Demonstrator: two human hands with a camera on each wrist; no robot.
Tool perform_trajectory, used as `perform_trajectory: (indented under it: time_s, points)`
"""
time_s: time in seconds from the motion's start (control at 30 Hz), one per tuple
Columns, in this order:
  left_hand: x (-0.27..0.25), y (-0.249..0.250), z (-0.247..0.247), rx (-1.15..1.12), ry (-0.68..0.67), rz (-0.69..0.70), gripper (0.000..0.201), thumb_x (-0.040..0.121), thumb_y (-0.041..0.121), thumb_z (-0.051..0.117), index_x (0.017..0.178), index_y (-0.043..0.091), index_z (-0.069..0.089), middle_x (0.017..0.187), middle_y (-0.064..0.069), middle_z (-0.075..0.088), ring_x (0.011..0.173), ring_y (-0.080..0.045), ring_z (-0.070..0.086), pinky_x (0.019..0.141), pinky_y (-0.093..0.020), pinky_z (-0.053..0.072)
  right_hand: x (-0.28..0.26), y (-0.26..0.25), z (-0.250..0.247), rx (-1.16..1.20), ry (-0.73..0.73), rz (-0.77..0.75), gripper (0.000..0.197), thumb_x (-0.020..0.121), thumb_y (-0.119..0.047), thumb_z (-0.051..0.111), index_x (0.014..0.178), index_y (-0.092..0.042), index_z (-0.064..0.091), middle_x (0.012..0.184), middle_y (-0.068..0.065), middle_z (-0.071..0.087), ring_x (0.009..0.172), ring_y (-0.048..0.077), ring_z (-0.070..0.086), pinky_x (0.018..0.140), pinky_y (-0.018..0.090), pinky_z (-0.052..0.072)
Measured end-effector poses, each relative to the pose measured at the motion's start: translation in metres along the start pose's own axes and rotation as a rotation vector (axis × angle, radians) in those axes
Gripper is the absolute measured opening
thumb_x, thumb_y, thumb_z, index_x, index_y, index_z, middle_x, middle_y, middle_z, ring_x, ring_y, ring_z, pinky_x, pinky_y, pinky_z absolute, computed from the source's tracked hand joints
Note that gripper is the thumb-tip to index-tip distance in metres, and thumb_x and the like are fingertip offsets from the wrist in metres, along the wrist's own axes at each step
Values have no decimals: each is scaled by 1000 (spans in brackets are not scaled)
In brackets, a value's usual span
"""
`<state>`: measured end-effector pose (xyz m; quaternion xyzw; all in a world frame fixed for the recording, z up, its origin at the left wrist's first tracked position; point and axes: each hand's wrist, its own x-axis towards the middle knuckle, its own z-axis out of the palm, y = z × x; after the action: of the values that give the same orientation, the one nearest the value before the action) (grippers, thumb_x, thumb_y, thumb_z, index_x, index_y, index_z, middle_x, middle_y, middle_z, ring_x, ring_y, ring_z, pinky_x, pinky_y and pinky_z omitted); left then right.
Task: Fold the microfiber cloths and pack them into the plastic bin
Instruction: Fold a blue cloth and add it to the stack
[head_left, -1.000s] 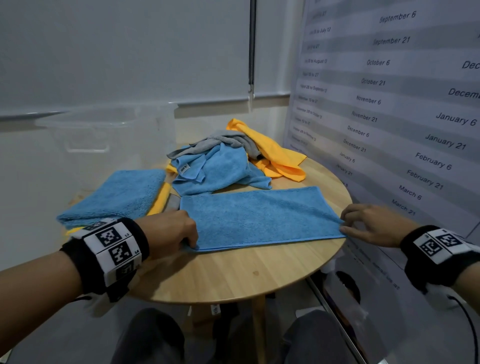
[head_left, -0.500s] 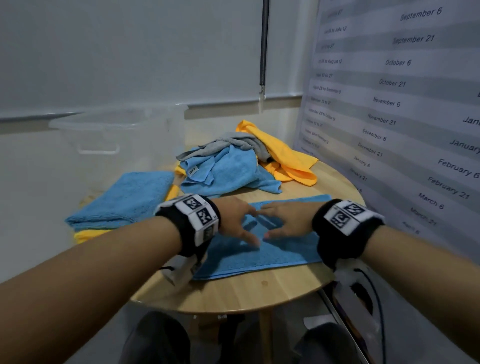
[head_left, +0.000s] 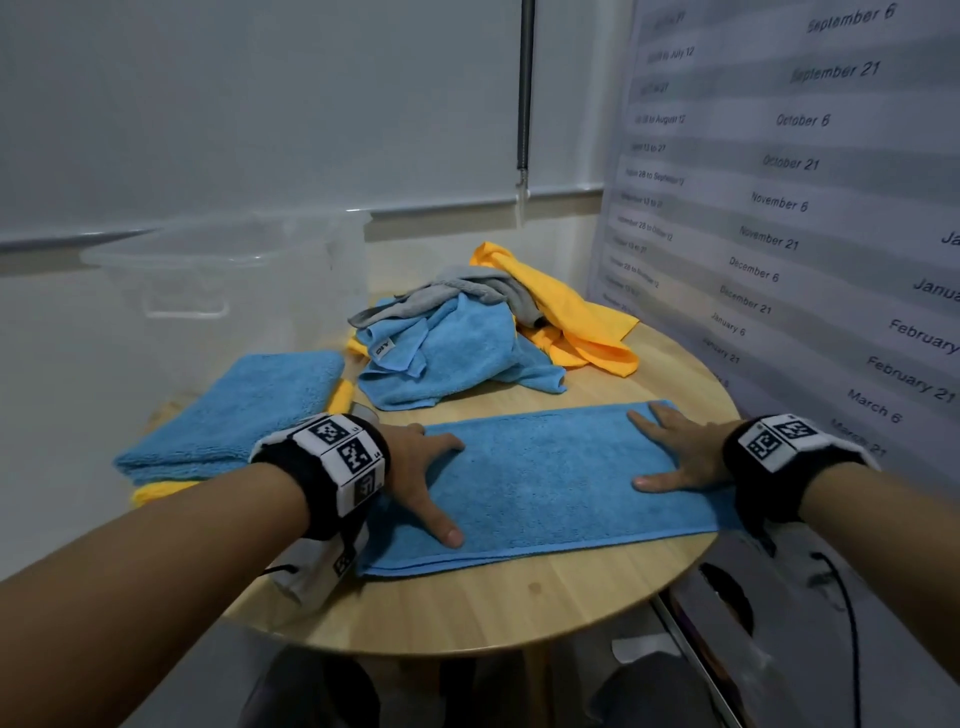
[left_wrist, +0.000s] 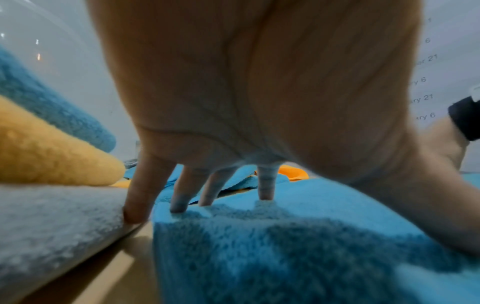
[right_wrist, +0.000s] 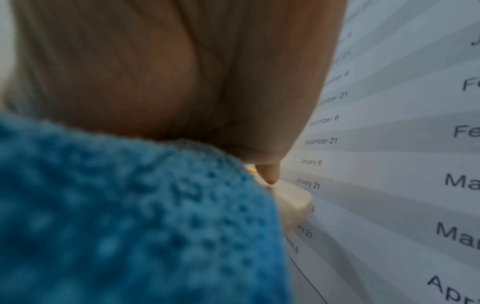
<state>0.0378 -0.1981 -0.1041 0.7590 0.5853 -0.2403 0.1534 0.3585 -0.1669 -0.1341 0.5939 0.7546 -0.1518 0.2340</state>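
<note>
The blue cloth lies folded into a long strip on the bench. The left hand presses flat on its left end, the right hand flat on its right end, each grip spread and holding nothing. Behind the cloth sits a loose pile; left of it a folded stack, with the bin beyond.

Both bare forearms wear black wristbands topped with white blocks of black square-patterned tags, a thin black cable hanging below the right one.
</note>
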Motion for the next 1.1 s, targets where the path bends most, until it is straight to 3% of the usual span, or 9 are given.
perform_trajectory:
  time_s: [0.17,0.3,0.47,0.6,0.7,0.8,0.87,1.03,1.1]
  points:
    - [2,4,1,-67,128,-94,91,58,79,63,130,33,32,130,-11,43,113,-31,50,96,-45,43,-5,1,6,4,23,16,162,8,-104,1,148,-25,-22,156,9,-23,146,24,-11,116,49,6]
    - [3,7,3,-152,259,-159,83,70,70,62,128,15,38,129,-10,51,112,-28,52,90,-36,46,-12,4,10,40,13,37,164,8,-105,2,148,-23,-22,155,10,-25,146,25,-14,117,50,5]
    - [-1,5,-4,-412,235,-189,80,70,39,80,132,18,33,131,-9,50,111,-27,52,88,-36,45,-16,3,12,55,16,51,164,7,-104,1,148,-22,-22,155,11,-24,145,25,-14,117,51,4]
    - [-9,-5,-6,-642,187,-167,67,72,24,80,125,24,40,123,-9,50,94,-24,53,69,-31,49,-16,3,16,78,33,50,163,8,-105,1,148,-23,-21,156,11,-24,145,26,-14,117,50,3]
    - [-12,-14,-2,-748,156,-152,50,76,19,77,116,26,48,118,-8,52,101,-26,56,82,-34,51,-17,3,19,90,50,50,163,8,-105,1,148,-23,-20,156,11,-23,145,26,-14,117,50,2]
    - [-17,-15,5,-1063,158,-95,37,79,1,71,107,20,54,98,-11,57,80,-26,59,63,-32,55,-19,1,21,100,59,53,163,8,-104,1,148,-23,-19,156,11,-23,145,26,-15,116,50,0]
    - [-20,-14,8,-1220,180,-85,31,81,-1,67,105,16,57,96,-8,52,80,-24,52,64,-29,50,-19,1,23,106,65,59,158,16,-105,3,148,-23,-19,156,11,-23,145,26,-15,116,50,-1]
    - [-23,-20,11,-1494,216,-95,19,87,-6,55,88,12,59,89,-11,55,72,-19,46,59,-26,42,-21,-1,27,143,103,82,123,57,-93,23,149,-23,-18,156,11,-22,145,26,-15,117,51,-1]
    - [-27,-24,14,-1514,182,-91,23,88,-10,50,86,12,58,73,-8,55,60,-16,45,47,-22,43,-21,-1,26,143,95,66,143,34,-104,13,149,-23,-18,156,10,-22,145,25,-15,116,50,-2]
